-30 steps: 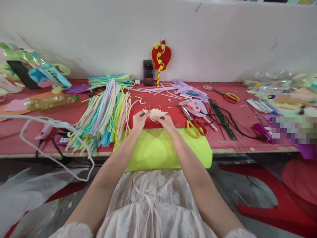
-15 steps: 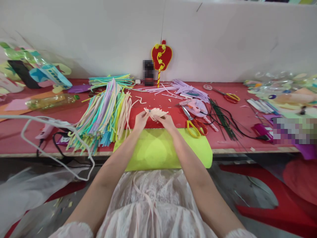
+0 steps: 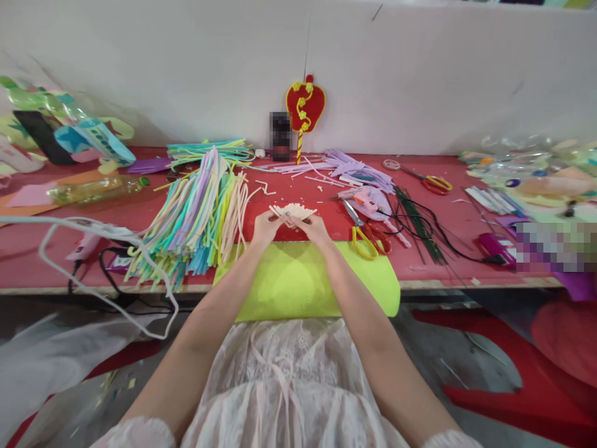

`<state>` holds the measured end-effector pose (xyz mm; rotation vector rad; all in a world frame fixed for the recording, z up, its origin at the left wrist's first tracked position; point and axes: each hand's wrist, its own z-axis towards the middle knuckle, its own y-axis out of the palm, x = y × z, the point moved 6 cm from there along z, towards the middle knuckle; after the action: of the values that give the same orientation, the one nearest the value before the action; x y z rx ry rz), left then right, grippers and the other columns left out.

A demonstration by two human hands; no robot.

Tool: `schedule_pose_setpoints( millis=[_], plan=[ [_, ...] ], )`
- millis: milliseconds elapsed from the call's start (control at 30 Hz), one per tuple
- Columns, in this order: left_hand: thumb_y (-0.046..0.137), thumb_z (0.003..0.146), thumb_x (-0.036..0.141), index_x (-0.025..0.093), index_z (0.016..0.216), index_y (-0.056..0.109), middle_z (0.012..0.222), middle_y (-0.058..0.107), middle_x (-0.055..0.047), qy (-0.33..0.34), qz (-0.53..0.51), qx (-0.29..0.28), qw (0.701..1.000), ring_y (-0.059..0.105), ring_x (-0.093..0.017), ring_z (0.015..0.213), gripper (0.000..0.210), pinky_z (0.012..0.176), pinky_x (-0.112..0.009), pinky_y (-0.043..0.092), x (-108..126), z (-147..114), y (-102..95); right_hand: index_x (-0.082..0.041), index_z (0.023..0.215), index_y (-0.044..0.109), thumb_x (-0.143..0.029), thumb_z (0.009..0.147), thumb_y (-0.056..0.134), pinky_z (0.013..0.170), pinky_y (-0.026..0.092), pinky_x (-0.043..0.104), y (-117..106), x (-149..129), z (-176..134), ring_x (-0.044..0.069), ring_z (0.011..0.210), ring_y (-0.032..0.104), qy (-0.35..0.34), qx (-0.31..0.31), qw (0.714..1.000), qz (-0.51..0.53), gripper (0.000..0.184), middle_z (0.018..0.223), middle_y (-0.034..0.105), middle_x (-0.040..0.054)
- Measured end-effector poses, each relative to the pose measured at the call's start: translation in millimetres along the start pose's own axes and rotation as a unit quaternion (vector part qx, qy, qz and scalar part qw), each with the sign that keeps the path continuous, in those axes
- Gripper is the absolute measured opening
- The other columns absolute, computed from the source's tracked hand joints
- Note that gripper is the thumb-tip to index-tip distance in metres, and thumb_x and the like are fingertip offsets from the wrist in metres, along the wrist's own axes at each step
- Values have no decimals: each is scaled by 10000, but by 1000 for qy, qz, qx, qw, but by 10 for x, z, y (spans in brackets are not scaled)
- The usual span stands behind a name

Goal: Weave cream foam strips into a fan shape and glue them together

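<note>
Between my two hands is a small fan-shaped piece made of cream pipe cleaners (image 3: 293, 210), held just above the red table. My left hand (image 3: 267, 227) pinches its left side, with the fingers closed and partly hidden. On the right side my right hand (image 3: 316, 228) grips it the same way. A yellow-green sheet (image 3: 289, 280) lies under my forearms at the table's front edge. Left of my hands rests a large pile of pastel pipe cleaners (image 3: 196, 211). Scissors with yellow and red handles (image 3: 364, 239) lie to the right.
A pink glue gun (image 3: 366, 199) with a black cord lies beyond the scissors. Purple pipe cleaners (image 3: 357, 168) and dark green stems (image 3: 420, 224) are nearby. A red apple-shaped decoration (image 3: 305, 107) stands against the wall. A white wire frame (image 3: 107, 233) sticks out at the left.
My left fingers have shifted slightly along the cream piece toward its middle. My right hand has hardly moved, and both hands keep hold of it.
</note>
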<state>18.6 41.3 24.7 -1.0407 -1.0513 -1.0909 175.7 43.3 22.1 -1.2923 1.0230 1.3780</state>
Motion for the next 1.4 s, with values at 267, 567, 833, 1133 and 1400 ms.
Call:
schedule_pose_setpoints(
  millis=[267, 567, 833, 1133, 1400],
  plan=[
    [655, 732, 437, 146, 814, 721, 804, 722, -45, 3, -12, 29, 999, 641, -193, 785, 309, 746, -290, 477, -40, 48, -26, -155, 889, 722, -477, 657, 734, 646, 541, 288, -12, 44, 26, 182, 679, 673, 3, 16, 1000, 16, 397, 808, 745, 62],
    [661, 722, 425, 167, 830, 703, 827, 705, -48, 23, -2, 23, 999, 623, -176, 766, 283, 731, -276, 469, -25, 50, -44, -157, 871, 716, -482, 632, 742, 629, 547, 287, -36, 76, 35, 172, 649, 663, 14, 41, 999, 22, 404, 802, 739, 60],
    [647, 720, 426, 163, 723, 659, 702, 657, -28, 17, -28, 58, 998, 584, -150, 658, 264, 656, -259, 444, -38, 68, -129, -175, 865, 679, -544, 619, 728, 606, 556, 266, -61, 78, 37, 154, 667, 665, 18, 61, 996, 68, 446, 743, 713, 32],
    [643, 725, 457, 158, 720, 666, 683, 652, -25, 9, -25, 72, 997, 591, -157, 686, 300, 670, -261, 440, -93, 88, -139, -172, 776, 654, -597, 620, 718, 585, 573, 277, -76, 53, 8, 152, 606, 662, 19, 79, 995, 62, 457, 696, 710, 41],
    [653, 731, 416, 161, 760, 689, 716, 670, -32, 21, 10, 68, 997, 601, -173, 696, 259, 684, -269, 441, -38, 66, -160, -174, 774, 634, -593, 627, 706, 584, 570, 275, -121, 106, 35, 146, 632, 657, 5, 80, 995, 62, 450, 759, 702, 51]
  ],
)
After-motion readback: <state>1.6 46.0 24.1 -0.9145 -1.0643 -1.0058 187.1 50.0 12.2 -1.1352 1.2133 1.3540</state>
